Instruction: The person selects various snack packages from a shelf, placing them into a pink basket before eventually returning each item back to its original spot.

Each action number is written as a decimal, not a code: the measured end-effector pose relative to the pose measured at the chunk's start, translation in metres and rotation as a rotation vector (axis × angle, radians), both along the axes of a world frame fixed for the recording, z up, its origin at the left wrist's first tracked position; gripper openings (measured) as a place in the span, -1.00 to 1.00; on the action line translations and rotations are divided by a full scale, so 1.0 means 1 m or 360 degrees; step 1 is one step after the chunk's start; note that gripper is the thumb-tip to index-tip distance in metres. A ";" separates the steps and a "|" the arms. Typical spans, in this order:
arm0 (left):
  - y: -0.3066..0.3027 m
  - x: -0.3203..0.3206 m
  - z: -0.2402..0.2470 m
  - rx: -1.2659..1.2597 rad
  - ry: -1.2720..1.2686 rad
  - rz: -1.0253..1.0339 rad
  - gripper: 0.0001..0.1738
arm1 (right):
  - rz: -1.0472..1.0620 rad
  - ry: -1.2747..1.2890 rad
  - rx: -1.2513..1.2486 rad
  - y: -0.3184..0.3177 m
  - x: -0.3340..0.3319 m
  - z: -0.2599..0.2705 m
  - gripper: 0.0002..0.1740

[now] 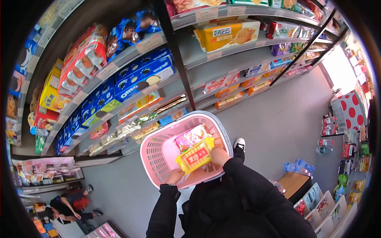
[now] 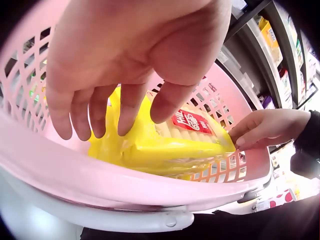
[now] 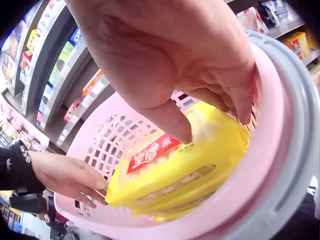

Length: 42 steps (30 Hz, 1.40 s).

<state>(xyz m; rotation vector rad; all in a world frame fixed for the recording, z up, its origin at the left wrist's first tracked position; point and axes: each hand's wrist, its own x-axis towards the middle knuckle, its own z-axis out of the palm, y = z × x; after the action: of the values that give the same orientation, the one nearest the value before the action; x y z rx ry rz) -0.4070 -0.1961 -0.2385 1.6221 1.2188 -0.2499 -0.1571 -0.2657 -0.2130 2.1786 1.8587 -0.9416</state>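
Observation:
A yellow pack of biscuits (image 1: 195, 156) with a red label lies tilted inside the pink basket (image 1: 154, 146). My left hand (image 1: 175, 176) pinches its near left end; in the left wrist view the thumb (image 2: 167, 102) and index finger lie at the yellow wrapper, the other fingers hanging straight. At the opposite end, my right hand (image 1: 219, 156) grips the pack, its thumb (image 3: 172, 122) over the wrapper. Beside the biscuits is a pink and purple packet (image 1: 190, 137), partly covered by them. The basket's grey handle (image 3: 292, 125) lies along its rim.
Shelves of packaged snacks, with blue Oreo boxes (image 1: 143, 75) and a yellow biscuit pack (image 1: 228, 35), stand ahead. At right are bottles (image 1: 299, 166) on a brown box (image 1: 291, 184). Another person (image 1: 65, 208) is at lower left. My shoe (image 1: 239, 145) shows beside the basket.

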 end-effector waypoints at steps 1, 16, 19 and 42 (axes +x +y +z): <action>0.002 0.004 0.008 -0.0052 0.0039 -0.0038 -0.64 | -0.0038 -0.0067 0.0022 0.000 -0.004 0.003 -0.72; -0.036 0.056 0.086 0.0317 -0.0415 0.0145 -0.62 | 0.0069 0.1049 0.0005 -0.047 0.074 0.131 -0.63; -0.049 0.090 0.083 0.0382 -0.0480 0.0144 -0.63 | 0.0269 0.0951 0.0428 -0.053 0.112 0.144 -0.56; -0.138 0.348 0.146 0.0088 -0.0447 -0.0337 -0.57 | -0.0274 0.1085 0.0572 -0.179 0.307 0.172 -0.60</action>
<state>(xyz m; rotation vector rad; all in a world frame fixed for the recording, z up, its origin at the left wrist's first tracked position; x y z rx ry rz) -0.0594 -0.3340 -0.0923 1.7688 0.8490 -0.1162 0.1503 -0.4450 -0.0405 2.4536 2.2895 -1.6679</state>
